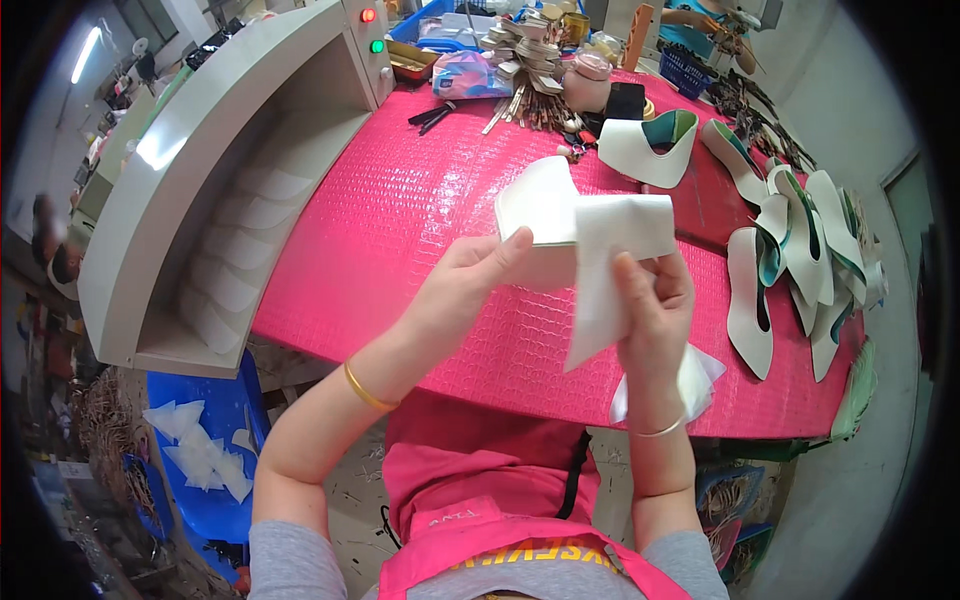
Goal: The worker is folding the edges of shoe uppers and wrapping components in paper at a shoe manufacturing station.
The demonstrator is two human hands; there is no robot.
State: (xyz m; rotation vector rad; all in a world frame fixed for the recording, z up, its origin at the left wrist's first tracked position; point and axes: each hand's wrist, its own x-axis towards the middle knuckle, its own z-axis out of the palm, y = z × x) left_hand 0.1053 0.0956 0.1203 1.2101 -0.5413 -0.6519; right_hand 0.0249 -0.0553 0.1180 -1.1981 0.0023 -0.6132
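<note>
My left hand point(468, 280) is closed on a white shoe upper point(538, 200), its thumb pressed on top near the lower edge. A thin green line shows along that edge. In my right hand point(655, 305) a thin white sheet piece point(600, 290) is pinched between thumb and fingers. Its upper end is a broad strip and its lower end hangs to a point. The sheet overlaps the right side of the shoe upper; I cannot tell whether the two are joined. Beside my right wrist lies a small stack of thin white pieces point(697, 382), partly hidden by the forearm.
Several white shoe uppers with green linings point(750, 310) lie at the right of the pink table point(370, 250). A grey machine point(215, 120) with white pieces point(245, 245) inside stands left. A blue bin point(225, 515) sits below it. Sticks point(535, 75) and a jar point(587, 85) stand behind.
</note>
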